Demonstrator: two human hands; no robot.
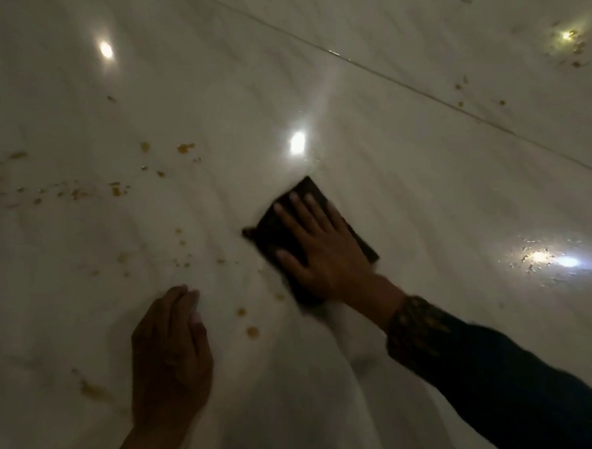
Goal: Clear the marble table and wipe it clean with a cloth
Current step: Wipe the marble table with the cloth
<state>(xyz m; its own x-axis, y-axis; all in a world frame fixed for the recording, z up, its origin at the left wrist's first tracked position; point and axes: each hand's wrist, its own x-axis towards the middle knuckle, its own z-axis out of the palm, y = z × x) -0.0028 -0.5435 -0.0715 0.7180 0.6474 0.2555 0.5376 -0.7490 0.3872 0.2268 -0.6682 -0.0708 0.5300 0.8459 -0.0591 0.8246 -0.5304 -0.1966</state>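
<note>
Pale marble fills the whole view: the desk (427,169) is glossy, faintly veined, and crossed by a thin seam (398,79) running from upper middle down to the right edge. Bright lamp reflections (297,142) sit on the polish. Orange-brown food spots (115,190) are scattered across the left half, with more crumbs (576,46) near the top right corner and a wet, glittering patch (539,259) at the right.

A dark folded cloth (280,230) lies flat on the desk near the middle. The right hand (324,250) rests on top of it, palm down, fingers straight and spread, pressing it against the marble; the cloth shows beyond the fingertips and along both sides of the hand. Its edges look blurred. A dark sleeve (505,383) with a patterned cuff (416,330) covers that forearm.

The left hand (173,351) sits at the lower left, well apart from the cloth, laid on the marble with fingers together and slightly bent, holding nothing. A few spots (253,332) lie between the two hands.
</note>
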